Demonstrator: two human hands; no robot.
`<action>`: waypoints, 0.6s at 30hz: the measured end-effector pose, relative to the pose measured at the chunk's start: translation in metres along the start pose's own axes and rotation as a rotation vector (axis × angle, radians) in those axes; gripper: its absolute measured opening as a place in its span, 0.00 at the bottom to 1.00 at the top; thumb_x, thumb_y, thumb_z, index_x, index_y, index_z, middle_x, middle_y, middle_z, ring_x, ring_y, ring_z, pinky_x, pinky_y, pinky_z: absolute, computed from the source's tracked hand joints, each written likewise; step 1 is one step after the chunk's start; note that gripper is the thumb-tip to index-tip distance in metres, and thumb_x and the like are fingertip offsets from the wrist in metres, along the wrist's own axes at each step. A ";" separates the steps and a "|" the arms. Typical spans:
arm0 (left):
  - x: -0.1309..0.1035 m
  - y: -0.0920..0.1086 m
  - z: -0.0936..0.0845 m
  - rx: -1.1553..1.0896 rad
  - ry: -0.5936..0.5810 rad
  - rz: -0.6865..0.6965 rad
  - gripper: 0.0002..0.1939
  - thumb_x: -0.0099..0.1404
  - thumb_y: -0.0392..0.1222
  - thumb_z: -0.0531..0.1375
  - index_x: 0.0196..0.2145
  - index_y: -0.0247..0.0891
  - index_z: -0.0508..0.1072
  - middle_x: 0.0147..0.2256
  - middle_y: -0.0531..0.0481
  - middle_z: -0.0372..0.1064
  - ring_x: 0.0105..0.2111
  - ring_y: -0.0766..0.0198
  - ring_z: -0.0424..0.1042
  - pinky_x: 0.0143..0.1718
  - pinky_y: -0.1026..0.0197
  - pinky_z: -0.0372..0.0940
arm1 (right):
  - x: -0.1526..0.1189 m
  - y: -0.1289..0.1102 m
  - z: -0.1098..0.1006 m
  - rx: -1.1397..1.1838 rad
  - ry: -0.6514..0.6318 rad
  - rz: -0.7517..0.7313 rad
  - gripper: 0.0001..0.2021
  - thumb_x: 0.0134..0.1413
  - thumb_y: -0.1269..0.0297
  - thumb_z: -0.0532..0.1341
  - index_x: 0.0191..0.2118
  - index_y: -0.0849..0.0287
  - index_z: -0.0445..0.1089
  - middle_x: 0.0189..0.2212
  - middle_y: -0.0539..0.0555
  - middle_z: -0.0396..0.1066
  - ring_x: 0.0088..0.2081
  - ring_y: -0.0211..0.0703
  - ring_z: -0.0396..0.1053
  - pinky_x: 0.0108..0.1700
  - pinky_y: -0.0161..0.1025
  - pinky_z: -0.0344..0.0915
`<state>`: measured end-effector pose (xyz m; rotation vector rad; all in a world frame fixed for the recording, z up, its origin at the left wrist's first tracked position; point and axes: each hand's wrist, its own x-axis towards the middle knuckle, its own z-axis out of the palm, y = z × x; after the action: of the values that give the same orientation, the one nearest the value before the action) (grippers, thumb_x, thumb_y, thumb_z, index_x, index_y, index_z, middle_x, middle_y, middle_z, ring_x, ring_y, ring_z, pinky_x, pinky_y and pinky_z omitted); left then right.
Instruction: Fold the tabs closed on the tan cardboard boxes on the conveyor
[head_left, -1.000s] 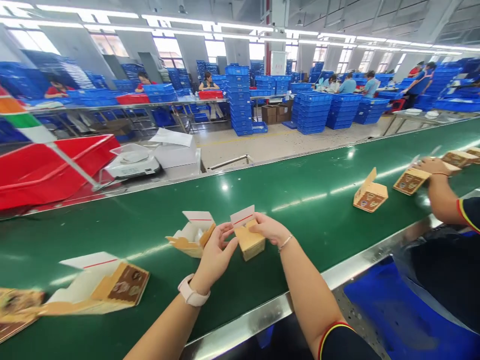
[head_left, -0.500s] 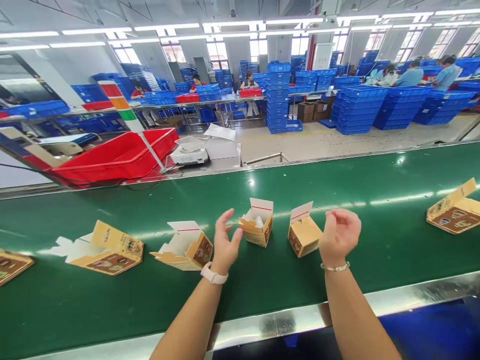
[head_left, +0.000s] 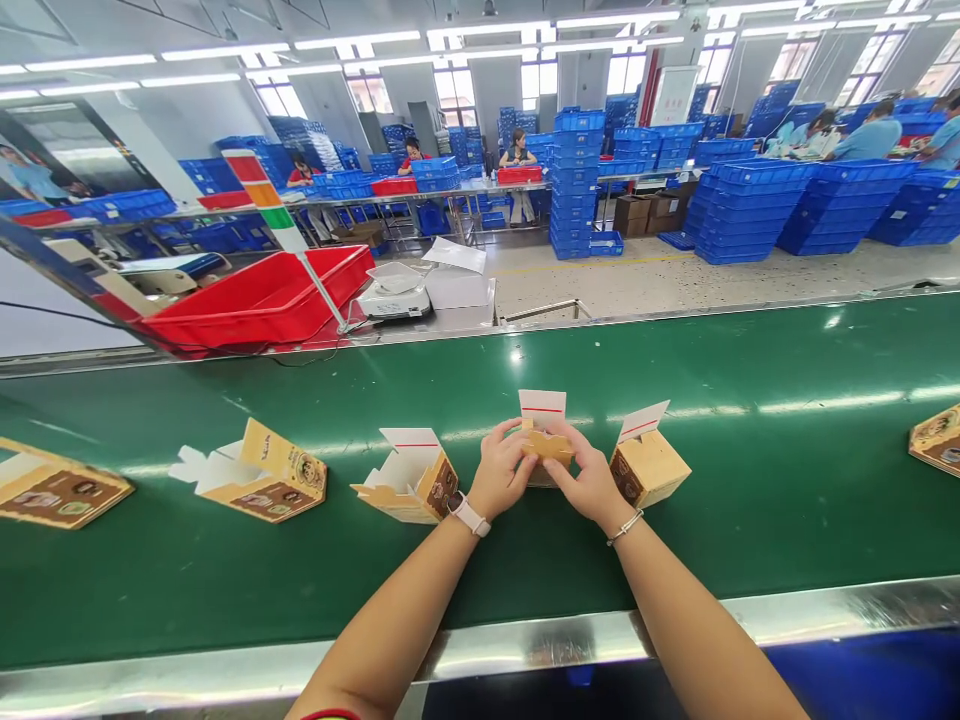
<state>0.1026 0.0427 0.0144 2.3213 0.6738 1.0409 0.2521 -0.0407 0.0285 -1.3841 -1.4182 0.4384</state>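
Both my hands grip one small brown carton point(head_left: 545, 440) that stands on the green conveyor belt point(head_left: 750, 480). My left hand point(head_left: 504, 472) holds its left side and my right hand point(head_left: 583, 478) holds its right side, fingers on the top flaps. Its white lid flap with a red stripe sticks up behind. Just right of my right hand stands another small carton point(head_left: 649, 462) with its lid flap up. To the left of my left hand lies an open carton point(head_left: 411, 486) on its side.
More open cartons lie on the belt at the left point(head_left: 259, 478) and far left point(head_left: 56, 490); one shows at the right edge point(head_left: 937, 438). Beyond the belt are a red bin point(head_left: 262, 300), a scale point(head_left: 394, 295), stacked blue crates point(head_left: 750, 205) and seated workers.
My hands, apart and empty half a second ago, have closed together on the middle carton. The carton I held a second ago now stands to the right. The cartons have shifted right.
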 end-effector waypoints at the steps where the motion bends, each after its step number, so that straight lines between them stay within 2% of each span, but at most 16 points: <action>1: 0.003 0.001 0.002 -0.032 0.000 -0.006 0.16 0.67 0.48 0.49 0.33 0.40 0.74 0.40 0.42 0.74 0.51 0.50 0.65 0.52 0.43 0.58 | 0.001 0.000 0.000 -0.014 0.019 0.036 0.19 0.53 0.56 0.58 0.49 0.58 0.68 0.43 0.59 0.75 0.45 0.49 0.73 0.49 0.47 0.70; 3: 0.010 0.004 0.007 -0.118 0.003 -0.036 0.18 0.66 0.48 0.49 0.23 0.40 0.69 0.31 0.44 0.72 0.41 0.53 0.68 0.47 0.46 0.62 | 0.003 -0.001 0.002 -0.077 0.110 0.099 0.14 0.52 0.54 0.58 0.39 0.57 0.70 0.34 0.57 0.76 0.37 0.48 0.73 0.44 0.47 0.70; 5: 0.018 0.008 0.012 -0.199 0.041 -0.146 0.17 0.64 0.47 0.53 0.20 0.40 0.65 0.26 0.47 0.68 0.35 0.56 0.67 0.42 0.50 0.64 | 0.004 0.001 0.008 -0.125 0.228 0.145 0.13 0.51 0.52 0.58 0.33 0.57 0.69 0.30 0.55 0.74 0.33 0.47 0.71 0.41 0.47 0.69; 8: 0.032 0.018 0.020 -0.364 0.154 -0.411 0.08 0.56 0.43 0.62 0.28 0.40 0.65 0.30 0.50 0.66 0.33 0.61 0.68 0.37 0.56 0.65 | 0.006 0.008 0.016 -0.083 0.416 0.175 0.14 0.49 0.52 0.59 0.36 0.56 0.66 0.31 0.54 0.71 0.33 0.46 0.69 0.40 0.46 0.68; 10: 0.043 0.023 0.023 -0.509 0.175 -0.566 0.17 0.50 0.37 0.65 0.37 0.40 0.64 0.37 0.50 0.67 0.36 0.62 0.70 0.36 0.59 0.66 | 0.008 0.014 0.019 -0.020 0.555 0.185 0.16 0.47 0.54 0.59 0.40 0.57 0.63 0.35 0.55 0.68 0.36 0.45 0.68 0.41 0.45 0.69; 11: 0.048 0.025 0.024 -0.587 0.145 -0.637 0.21 0.49 0.35 0.66 0.40 0.40 0.63 0.40 0.48 0.68 0.37 0.62 0.70 0.36 0.60 0.66 | 0.009 0.017 0.020 0.005 0.616 0.206 0.17 0.45 0.55 0.59 0.41 0.57 0.61 0.38 0.56 0.66 0.37 0.45 0.67 0.41 0.45 0.69; 13: 0.057 0.027 0.027 -0.742 0.014 -0.775 0.22 0.50 0.32 0.64 0.42 0.38 0.64 0.42 0.46 0.69 0.38 0.61 0.72 0.38 0.60 0.67 | 0.011 0.023 0.021 0.051 0.689 0.297 0.18 0.42 0.59 0.59 0.41 0.56 0.59 0.42 0.58 0.62 0.38 0.45 0.66 0.40 0.45 0.69; 15: 0.063 0.026 0.029 -0.863 -0.123 -0.888 0.17 0.51 0.30 0.63 0.40 0.36 0.66 0.41 0.44 0.72 0.39 0.60 0.73 0.41 0.58 0.67 | 0.013 0.029 0.021 0.099 0.688 0.411 0.18 0.41 0.61 0.58 0.42 0.56 0.58 0.45 0.58 0.60 0.39 0.45 0.65 0.43 0.46 0.69; 18: 0.068 0.025 0.036 -0.907 -0.177 -0.989 0.14 0.50 0.28 0.63 0.35 0.36 0.68 0.38 0.45 0.74 0.39 0.59 0.74 0.44 0.57 0.67 | 0.015 0.035 0.018 0.154 0.649 0.494 0.19 0.41 0.63 0.56 0.43 0.55 0.58 0.45 0.57 0.61 0.43 0.46 0.65 0.48 0.48 0.67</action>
<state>0.1754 0.0574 0.0448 1.0432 0.8791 0.4741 0.2582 -0.0110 -0.0012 -1.5577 -0.5052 0.3528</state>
